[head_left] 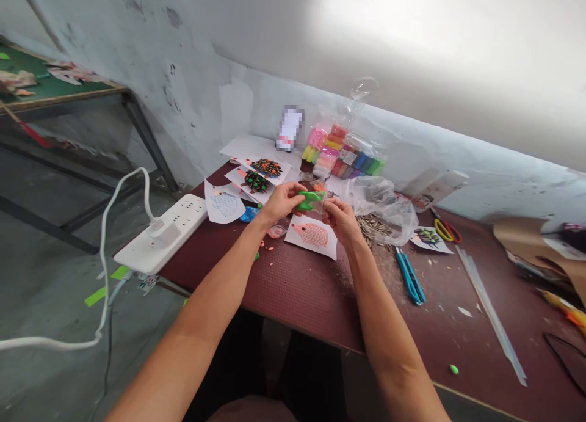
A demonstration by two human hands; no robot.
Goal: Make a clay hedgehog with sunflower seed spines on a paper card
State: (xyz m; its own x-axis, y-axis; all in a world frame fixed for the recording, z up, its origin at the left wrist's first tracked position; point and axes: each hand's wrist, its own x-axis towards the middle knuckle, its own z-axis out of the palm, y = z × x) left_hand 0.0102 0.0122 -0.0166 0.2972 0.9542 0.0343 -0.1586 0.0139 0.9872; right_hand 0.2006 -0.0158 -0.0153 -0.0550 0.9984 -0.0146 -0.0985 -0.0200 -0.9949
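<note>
Between my hands, above the dark red table, is a small clear plastic packet of green modelling clay (311, 200). My left hand (284, 202) pinches its clay-filled left end. At the other end my right hand (341, 217) grips the clear plastic edge between thumb and finger. Just below lies a white card with an orange hedgehog drawing (315, 236). To the left are a card with a blue hedgehog drawing (224, 203) and a blue clay packet (249, 214). Sunflower seeds (373, 228) spill from a clear plastic bag (379, 202) beyond my right hand.
A white power strip (161, 236) juts over the table's left edge. Packs of coloured clay (343, 153) and a phone (290, 129) stand by the wall. To the right lie a teal box cutter (410, 276), scissors (447, 230), glue sticks (492, 315) and an orange-yellow glue gun (567, 307).
</note>
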